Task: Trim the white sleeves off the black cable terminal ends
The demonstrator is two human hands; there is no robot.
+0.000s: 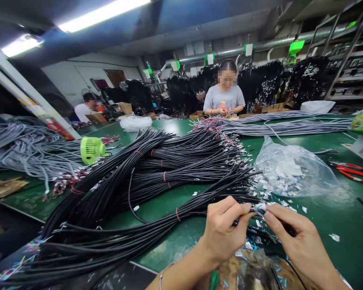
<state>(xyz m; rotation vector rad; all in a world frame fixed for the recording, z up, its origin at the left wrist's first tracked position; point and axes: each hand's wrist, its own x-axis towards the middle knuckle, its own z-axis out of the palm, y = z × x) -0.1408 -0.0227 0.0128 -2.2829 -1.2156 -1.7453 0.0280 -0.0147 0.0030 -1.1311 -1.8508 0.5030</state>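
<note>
Two hands, left hand [222, 229] and right hand [293, 237], pinch fingertips shut on one black cable end [259, 208], its thin coloured wires exposed; two co-workers sit beyond.

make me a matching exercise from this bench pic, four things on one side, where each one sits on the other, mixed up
Things:
1. small green fan
2. red-handled cutters
3. clear plastic bag
4. cable end with coloured wires

Places:
A. pinched between the left hand and right hand
B. far right of the green table
C. on the left, beside the grey cables
D. just right of the black cable pile

Pairs: 1-C, 2-B, 3-D, 4-A
</note>
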